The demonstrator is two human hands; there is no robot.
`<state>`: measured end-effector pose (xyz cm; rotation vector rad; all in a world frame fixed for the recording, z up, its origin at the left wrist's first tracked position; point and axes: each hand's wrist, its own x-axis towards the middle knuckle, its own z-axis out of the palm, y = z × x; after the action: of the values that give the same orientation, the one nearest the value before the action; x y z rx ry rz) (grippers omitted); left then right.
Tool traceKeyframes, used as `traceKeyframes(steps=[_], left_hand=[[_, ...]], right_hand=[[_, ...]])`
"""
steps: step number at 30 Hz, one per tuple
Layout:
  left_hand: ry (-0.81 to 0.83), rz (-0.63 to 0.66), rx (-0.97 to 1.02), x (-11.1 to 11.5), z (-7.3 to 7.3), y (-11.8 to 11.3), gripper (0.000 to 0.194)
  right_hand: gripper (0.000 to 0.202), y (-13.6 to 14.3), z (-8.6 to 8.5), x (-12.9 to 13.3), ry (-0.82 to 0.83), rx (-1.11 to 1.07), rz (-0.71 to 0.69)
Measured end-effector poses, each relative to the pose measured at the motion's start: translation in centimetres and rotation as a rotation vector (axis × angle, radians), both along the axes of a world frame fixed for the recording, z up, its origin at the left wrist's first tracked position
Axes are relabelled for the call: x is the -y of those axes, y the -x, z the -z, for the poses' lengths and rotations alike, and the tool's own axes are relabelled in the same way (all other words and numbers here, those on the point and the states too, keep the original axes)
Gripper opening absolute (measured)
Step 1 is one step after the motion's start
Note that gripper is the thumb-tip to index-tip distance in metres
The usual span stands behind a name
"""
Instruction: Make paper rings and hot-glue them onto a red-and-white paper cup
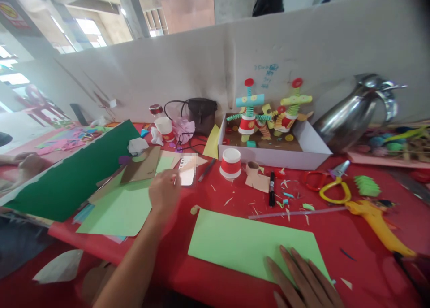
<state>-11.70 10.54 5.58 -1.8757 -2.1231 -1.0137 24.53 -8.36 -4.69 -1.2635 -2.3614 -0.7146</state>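
A folded sheet of light green paper (248, 243) lies on the red-covered table in front of me. My right hand (304, 279) rests flat on its near right part, fingers stretched out and apart. Over to the left, my left hand (164, 191) is raised beside a white card-like item (187, 171) whose print is blurred out. Its fingers look bent but are smeared, so I cannot see whether they grip anything. Below and left of it are a larger green sheet (124, 209) and a piece of brown cardboard (141, 164).
A white box (275, 158) holds paper-cup figures (247, 122). Before it stand a red-and-white paper cup (231, 163) and a black marker (272, 189). Scissors (336, 189), a yellow glue gun (379, 225) and a metal jug (352, 108) are right. Another person's hands (28, 164) show behind a green board (80, 178).
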Motion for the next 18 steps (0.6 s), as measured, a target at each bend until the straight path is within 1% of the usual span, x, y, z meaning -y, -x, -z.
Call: traceKeyframes(steps=[2,4,5,7,8,10,13,14,15,17,18], left_hand=[[-0.083,-0.184,0.381,-0.7,-0.6,2.9,0.015],[-0.256,-0.305,0.768,-1.1,-0.9,5.9,0.014],[-0.295,-0.347,0.824,-1.2,-0.8,7.2,0.012],[-0.357,-0.385,0.879,-1.1,-0.5,9.2,0.009],[-0.369,-0.392,0.871,-1.0,-0.2,9.8,0.008],[-0.396,-0.395,0.848,-0.5,0.3,10.2,0.009],[-0.439,-0.392,0.753,1.0,0.8,9.3,0.007],[-0.448,-0.380,0.659,1.7,0.8,8.9,0.008],[-0.448,-0.362,0.524,2.4,0.7,8.4,0.009],[-0.406,-0.330,0.192,3.9,0.7,7.6,0.014],[-0.356,-0.320,0.034,4.6,0.7,7.3,0.017]], right_hand=[[0.056,0.1,-0.3,0.1,0.019,-0.010,-0.002],[0.056,0.2,-0.6,0.2,0.028,-0.022,-0.008],[0.057,0.3,-0.8,0.2,0.030,-0.032,-0.007],[0.059,0.4,-0.9,0.3,0.026,-0.055,-0.006],[0.061,0.5,-0.9,0.3,0.028,-0.063,-0.005],[0.068,0.5,-0.9,0.3,0.042,-0.071,0.003],[0.075,0.6,-0.9,0.4,0.067,-0.064,-0.003],[0.076,0.6,-1.0,0.4,0.072,-0.066,-0.004],[0.076,0.6,-1.1,0.5,0.077,-0.070,-0.004],[0.073,0.7,-1.3,0.5,0.087,-0.084,-0.002],[0.071,0.7,-1.4,0.6,0.094,-0.089,0.000]])
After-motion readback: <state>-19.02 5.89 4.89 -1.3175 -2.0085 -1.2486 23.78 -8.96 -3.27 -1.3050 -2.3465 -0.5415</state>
